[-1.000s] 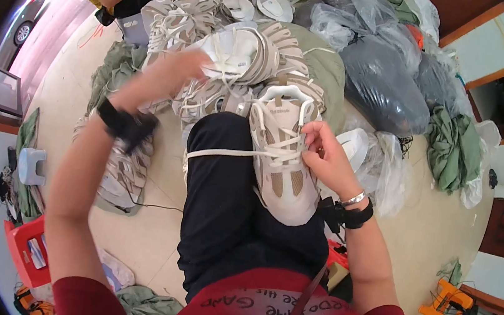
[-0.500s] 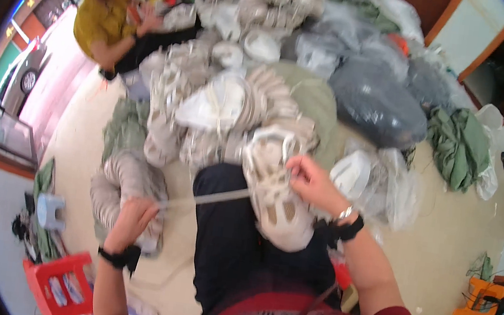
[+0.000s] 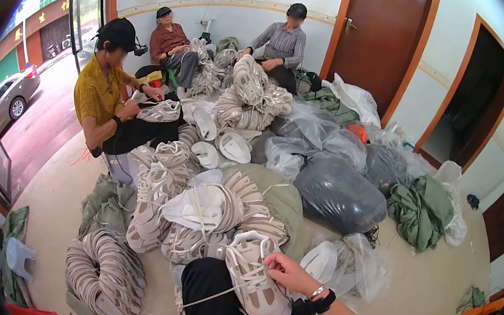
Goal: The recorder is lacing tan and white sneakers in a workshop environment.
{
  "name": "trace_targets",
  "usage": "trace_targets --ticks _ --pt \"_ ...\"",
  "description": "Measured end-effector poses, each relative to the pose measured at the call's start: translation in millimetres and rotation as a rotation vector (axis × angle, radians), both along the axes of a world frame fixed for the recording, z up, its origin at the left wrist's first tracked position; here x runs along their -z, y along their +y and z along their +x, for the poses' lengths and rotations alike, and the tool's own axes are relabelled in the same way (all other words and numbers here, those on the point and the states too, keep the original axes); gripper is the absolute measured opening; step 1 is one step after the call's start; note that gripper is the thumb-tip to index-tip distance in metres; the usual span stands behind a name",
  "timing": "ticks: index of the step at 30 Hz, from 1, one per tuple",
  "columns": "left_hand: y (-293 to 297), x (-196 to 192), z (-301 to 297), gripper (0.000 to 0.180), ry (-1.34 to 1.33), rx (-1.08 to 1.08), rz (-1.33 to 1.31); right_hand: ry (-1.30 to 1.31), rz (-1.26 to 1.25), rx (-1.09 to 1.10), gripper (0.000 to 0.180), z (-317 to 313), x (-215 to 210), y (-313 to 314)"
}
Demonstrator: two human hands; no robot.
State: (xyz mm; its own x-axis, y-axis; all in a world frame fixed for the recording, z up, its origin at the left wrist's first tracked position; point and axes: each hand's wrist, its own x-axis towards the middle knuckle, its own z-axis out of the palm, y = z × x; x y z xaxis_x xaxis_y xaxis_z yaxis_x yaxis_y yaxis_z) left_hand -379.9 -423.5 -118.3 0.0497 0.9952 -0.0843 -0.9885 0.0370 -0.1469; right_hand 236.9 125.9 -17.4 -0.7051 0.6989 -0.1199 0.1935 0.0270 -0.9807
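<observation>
A beige-and-white sneaker upper (image 3: 258, 284) lies over my dark-trousered knees, toe toward me, with white lacing across its front. My right hand (image 3: 291, 273) is closed at its right edge, thumb and fingers pinching beside the lace rows. From the lacing, a long pale shoelace (image 3: 206, 297) stretches taut down to the lower left and leaves the picture. My left hand is out of sight. Just beyond the upper sit bundled sneaker uppers (image 3: 153, 196) and a stack with white insides (image 3: 199, 206) facing up, tied with a lace.
A coil of stacked uppers (image 3: 104, 275) rests on the floor at left. Dark plastic sacks (image 3: 341, 197) and a green cloth bundle (image 3: 423, 210) lie to the right. One co-worker (image 3: 100, 85) in yellow handles an upper at left; two people sit by the far wall.
The view has tilted up, showing the far wall and two more people. My left hand, earlier holding the lace at left, has gone out below. My right hand stays at the upper.
</observation>
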Motion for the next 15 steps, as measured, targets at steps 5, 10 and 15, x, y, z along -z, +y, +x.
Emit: trace_targets --ticks 5,10,15 --pt "278.3 -258.5 166.6 0.037 -1.103 0.148 0.699 -0.127 -0.033 -0.07 0.026 -1.2 -15.4 0.7" --pt "63.5 -44.9 34.3 0.025 -2.081 0.178 1.475 -0.192 0.187 -0.167 0.026 8.0 -35.7 -10.8" --pt "-61.3 38.2 -0.6 0.018 -2.52 0.95 2.728 -0.301 0.443 -0.327 0.029 -20.5 -63.0 -24.1"
